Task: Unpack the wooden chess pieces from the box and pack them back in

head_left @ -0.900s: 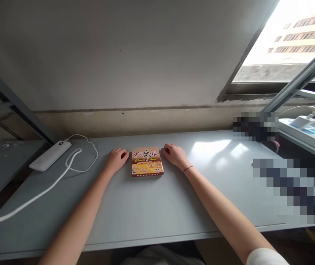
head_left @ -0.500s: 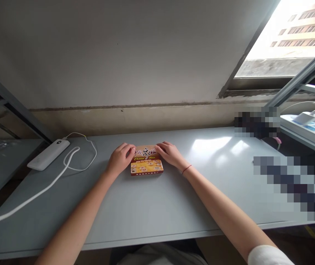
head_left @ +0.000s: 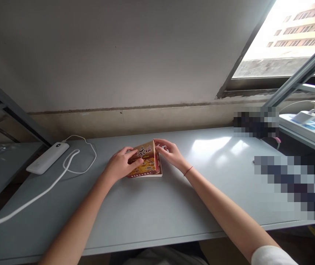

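The Chinese chess box [head_left: 158, 175] sat on the gray table [head_left: 157, 217], its printed lid [head_left: 148, 162] tilted, right side raised. The left hand [head_left: 120, 164] lay across the lid, fingers parted; the right hand's [head_left: 172, 152] nearly closed fingers pinched its far right corner.

The lid [head_left: 145, 159] sits tipped over the box bottom [head_left: 160, 172], on the desk [head_left: 174, 217]. The left hand [head_left: 121, 163] is on the lid's left side, the right hand [head_left: 172, 152] at its right. Farther left lies the power bank [head_left: 47, 158], with a cord [head_left: 40, 197] running in front. The wall [head_left: 118, 73] is behind the desk.
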The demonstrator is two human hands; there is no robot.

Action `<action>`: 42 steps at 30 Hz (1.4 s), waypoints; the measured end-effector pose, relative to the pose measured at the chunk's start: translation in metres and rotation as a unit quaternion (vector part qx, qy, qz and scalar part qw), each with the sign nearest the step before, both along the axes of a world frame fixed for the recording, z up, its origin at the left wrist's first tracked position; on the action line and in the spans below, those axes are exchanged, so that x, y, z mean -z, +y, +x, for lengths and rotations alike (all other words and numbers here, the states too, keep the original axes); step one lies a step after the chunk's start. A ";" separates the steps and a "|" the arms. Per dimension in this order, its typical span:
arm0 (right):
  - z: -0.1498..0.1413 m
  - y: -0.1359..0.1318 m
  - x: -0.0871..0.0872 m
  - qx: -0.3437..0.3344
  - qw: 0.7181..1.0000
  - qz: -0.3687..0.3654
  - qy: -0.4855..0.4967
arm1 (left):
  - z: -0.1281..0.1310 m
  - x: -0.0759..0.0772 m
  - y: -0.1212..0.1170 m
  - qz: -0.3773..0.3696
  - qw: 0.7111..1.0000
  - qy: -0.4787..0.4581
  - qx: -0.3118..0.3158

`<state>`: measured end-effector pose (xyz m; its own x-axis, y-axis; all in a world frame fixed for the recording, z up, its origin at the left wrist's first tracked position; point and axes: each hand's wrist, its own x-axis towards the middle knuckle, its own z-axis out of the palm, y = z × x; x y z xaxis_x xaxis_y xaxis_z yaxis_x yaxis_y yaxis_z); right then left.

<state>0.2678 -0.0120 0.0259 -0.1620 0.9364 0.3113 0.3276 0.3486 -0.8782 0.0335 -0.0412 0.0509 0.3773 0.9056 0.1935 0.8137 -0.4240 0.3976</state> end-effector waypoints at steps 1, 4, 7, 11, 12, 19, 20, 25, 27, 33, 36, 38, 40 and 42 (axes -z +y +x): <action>-0.001 -0.001 -0.002 -0.002 1.000 0.000 0.005 | 0.002 -0.004 -0.005 -0.006 0.999 -0.007 0.031; -0.003 -0.005 -0.006 -0.021 1.000 0.004 0.005 | 0.013 -0.014 -0.019 -0.004 0.995 -0.025 0.093; -0.002 -0.004 -0.005 -0.034 0.999 0.008 -0.006 | 0.025 -0.018 -0.029 0.025 0.993 -0.008 0.118; 0.005 0.005 0.004 0.019 0.999 0.007 -0.040 | 0.026 -0.021 -0.032 0.054 0.992 0.031 0.106; 0.008 0.007 0.007 0.033 0.998 0.005 -0.054 | 0.024 -0.021 -0.032 0.057 0.993 0.039 0.095; 0.016 0.016 0.016 0.055 0.992 -0.028 -0.108 | 0.014 -0.027 -0.034 0.090 0.993 0.069 0.034; 0.017 0.016 0.015 0.052 0.992 -0.032 -0.112 | 0.013 -0.029 -0.034 0.096 0.993 0.060 0.022; 0.022 0.016 0.007 0.007 0.981 -0.074 -0.177 | -0.012 -0.037 -0.040 0.152 0.983 -0.049 -0.088; 0.025 0.015 0.002 -0.029 0.976 -0.091 -0.197 | -0.027 -0.038 -0.044 0.152 0.976 -0.089 -0.126; 0.029 0.014 -0.006 -0.105 0.964 -0.153 -0.189 | -0.064 -0.035 -0.054 0.225 0.945 0.053 -0.232; 0.029 0.014 -0.008 -0.110 0.962 -0.153 -0.198 | -0.069 -0.026 -0.051 0.257 0.941 0.120 -0.186; 0.029 0.013 -0.010 -0.116 0.959 -0.159 -0.203 | -0.066 -0.016 -0.045 0.225 0.955 0.132 -0.139; 0.029 0.011 -0.013 -0.122 0.957 -0.169 -0.202 | -0.057 -0.004 -0.038 0.156 0.975 0.125 -0.094; 0.028 0.010 -0.014 -0.123 0.955 -0.185 -0.196 | -0.045 0.006 -0.031 0.091 0.986 0.118 -0.069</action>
<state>0.2960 -0.0025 0.0399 -0.4269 0.8896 -0.1626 0.6048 0.1472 -0.7826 -0.0116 -0.0726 0.0446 0.3070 0.9101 0.2783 0.9294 -0.3496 0.1182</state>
